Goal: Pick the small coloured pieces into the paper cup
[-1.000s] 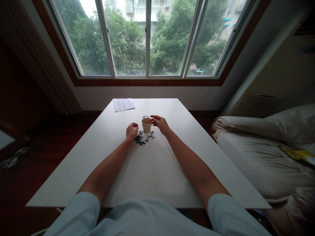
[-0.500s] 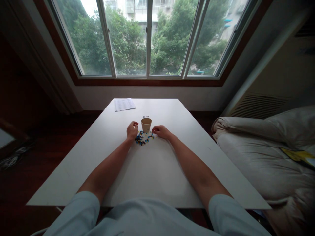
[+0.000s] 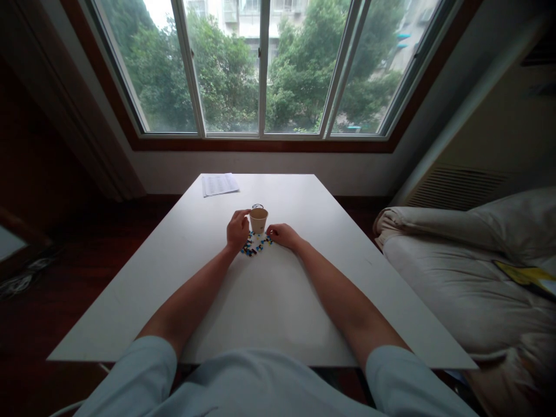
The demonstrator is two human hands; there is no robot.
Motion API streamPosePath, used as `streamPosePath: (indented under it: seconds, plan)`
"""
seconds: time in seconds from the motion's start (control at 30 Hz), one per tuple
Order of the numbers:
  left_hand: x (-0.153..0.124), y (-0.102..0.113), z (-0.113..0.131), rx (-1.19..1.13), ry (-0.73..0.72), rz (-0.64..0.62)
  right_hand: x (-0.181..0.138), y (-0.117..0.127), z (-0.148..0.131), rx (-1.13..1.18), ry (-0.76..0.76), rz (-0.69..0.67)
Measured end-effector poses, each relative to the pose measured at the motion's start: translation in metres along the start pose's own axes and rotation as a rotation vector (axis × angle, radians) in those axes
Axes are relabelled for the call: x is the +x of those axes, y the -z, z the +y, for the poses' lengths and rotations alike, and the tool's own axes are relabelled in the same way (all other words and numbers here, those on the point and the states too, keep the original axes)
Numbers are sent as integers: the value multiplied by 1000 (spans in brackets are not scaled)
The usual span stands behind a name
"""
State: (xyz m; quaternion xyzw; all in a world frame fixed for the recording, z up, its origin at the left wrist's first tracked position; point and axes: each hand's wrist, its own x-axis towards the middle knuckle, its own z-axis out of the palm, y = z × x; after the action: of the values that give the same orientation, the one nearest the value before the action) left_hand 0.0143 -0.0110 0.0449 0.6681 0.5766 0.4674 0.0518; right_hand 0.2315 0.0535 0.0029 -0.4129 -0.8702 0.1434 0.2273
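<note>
Two hands flank a small tan paper cup (image 3: 259, 221) on the white desk (image 3: 278, 301); tiny blue, black and yellow pieces (image 3: 256, 244) lie just before it. Left hand (image 3: 238, 230) at cup rim, right hand (image 3: 282, 234) at the pieces' edge (fingers curled; cannot tell if pinched).

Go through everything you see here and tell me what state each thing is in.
paper cup: upright, open-topped, standing on the table.
small coloured pieces: loose, scattered in front of the cup.
left hand: pinched, raised to the cup's rim.
right hand: curled, down at the pile's right edge.
paper sheet: flat, at the table's far edge.
</note>
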Motion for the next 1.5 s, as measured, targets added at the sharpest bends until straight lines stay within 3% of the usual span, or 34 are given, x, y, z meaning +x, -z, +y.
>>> streamPosePath:
  seconds: [0.23,0.57,0.7,0.83,0.97,1.17,1.5]
  plan:
    - [-5,-1,8,104,-59,-149,0,-3,2,8,21,22]
    - [-5,-3,-3,127,-197,-69,2,-9,18,248,-164,264]
    - [-8,-9,2,229,-327,-244,2,-11,21,273,-183,339]
    - [-11,-18,6,334,-270,-429,2,-10,24,262,-194,390]
    - [-13,-27,4,405,-173,-532,2,-8,26,256,-217,419]
    - [-10,-28,-7,393,-137,-555,2,-9,25,241,-215,404]
    - [-5,-14,-8,325,-214,-579,3,-11,24,230,-223,408]
